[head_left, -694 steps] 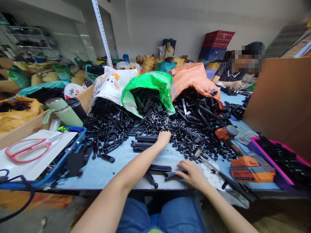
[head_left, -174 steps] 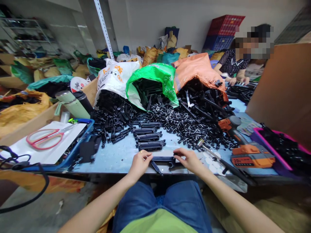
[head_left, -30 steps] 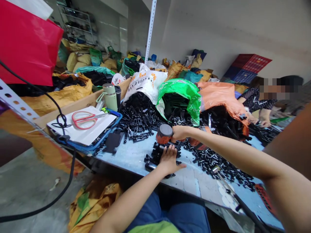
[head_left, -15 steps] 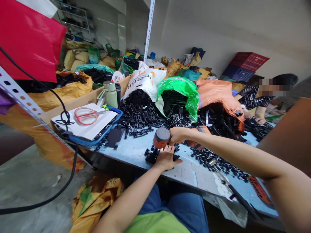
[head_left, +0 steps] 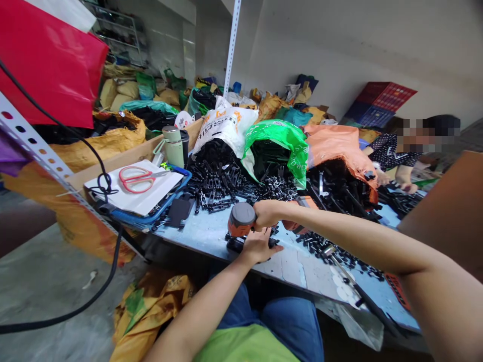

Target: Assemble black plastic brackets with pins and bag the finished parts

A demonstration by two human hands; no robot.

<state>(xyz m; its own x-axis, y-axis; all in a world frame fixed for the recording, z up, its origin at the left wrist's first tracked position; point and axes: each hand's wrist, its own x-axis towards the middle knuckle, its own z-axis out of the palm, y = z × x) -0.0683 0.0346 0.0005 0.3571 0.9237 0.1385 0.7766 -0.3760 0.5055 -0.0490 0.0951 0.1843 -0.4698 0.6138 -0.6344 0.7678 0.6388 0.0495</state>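
My right hand point(head_left: 266, 214) is wrapped round the grip of an orange and grey cordless drill point(head_left: 242, 219). The drill's rounded back end faces up and its nose points down; the tip is hidden. Just below it, my left hand point(head_left: 260, 245) presses on a black plastic part point(head_left: 236, 245) at the table's front edge, thumb stretched to the right. The fingers cover most of that part. Small black pieces with metal pins point(head_left: 320, 246) lie in a heap to the right of my hands.
White, green and orange sacks point(head_left: 217, 128) spill black parts across the table's back. Red-handled scissors point(head_left: 138, 179) lie on a blue tray at left, near a green flask point(head_left: 172, 146). A hammer-like tool point(head_left: 349, 281) lies at right. A co-worker's hands point(head_left: 403, 180) handle parts beyond.
The drill and my right hand have shifted slightly left and down over the black part. My left hand stays in nearly the same place.
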